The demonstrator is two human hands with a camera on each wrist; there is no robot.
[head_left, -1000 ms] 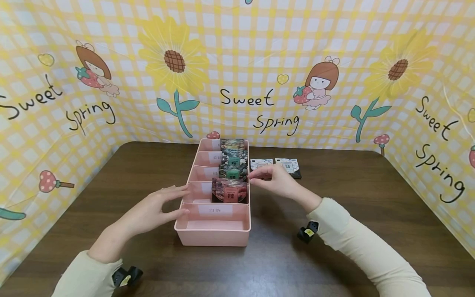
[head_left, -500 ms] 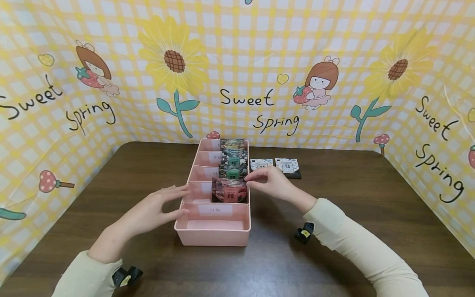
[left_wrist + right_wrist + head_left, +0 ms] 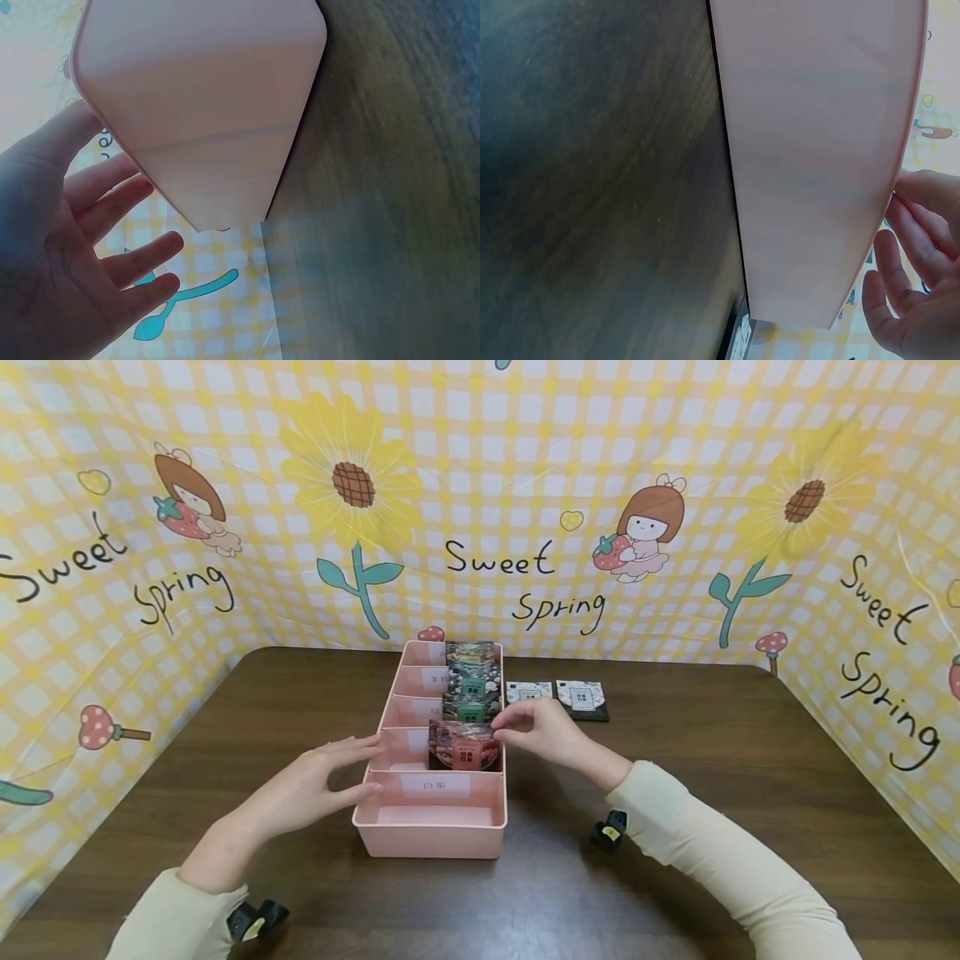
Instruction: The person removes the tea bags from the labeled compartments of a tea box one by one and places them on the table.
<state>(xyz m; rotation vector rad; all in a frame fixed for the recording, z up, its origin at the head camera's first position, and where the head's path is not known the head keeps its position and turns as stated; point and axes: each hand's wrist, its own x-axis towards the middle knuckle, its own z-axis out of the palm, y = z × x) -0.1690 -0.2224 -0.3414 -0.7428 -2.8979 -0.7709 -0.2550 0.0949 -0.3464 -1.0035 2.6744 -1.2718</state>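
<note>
Black wrist device point(image 3: 257, 920) at left sleeve; a second black device point(image 3: 608, 832) lower, under right cuff. Pink divided box point(image 3: 431, 842) lies lengthwise on the dark wood counter point(image 3: 450, 910), end wall nearest. Nearest compartment: white label point(image 3: 433, 786) on its back divider. Left hand point(image 3: 307, 781): fingers spread, thumb and fingertips at the box's left rim. Second compartment: red sachets point(image 3: 467, 753) stand in the right half. Right hand point(image 3: 551, 735): thumb and forefinger close together at their upper right corner, above the rim — whether they pinch a sachet, cannot tell. Third compartment: green-labelled sachets point(image 3: 470, 710); more dark sachets point(image 3: 470, 681) behind. Right of the box's far part: two white-and-black packets point(image 3: 580, 697) side by side. Beyond: yellow checked cloth point(image 3: 498, 552) printed "Sweet Spring".
</note>
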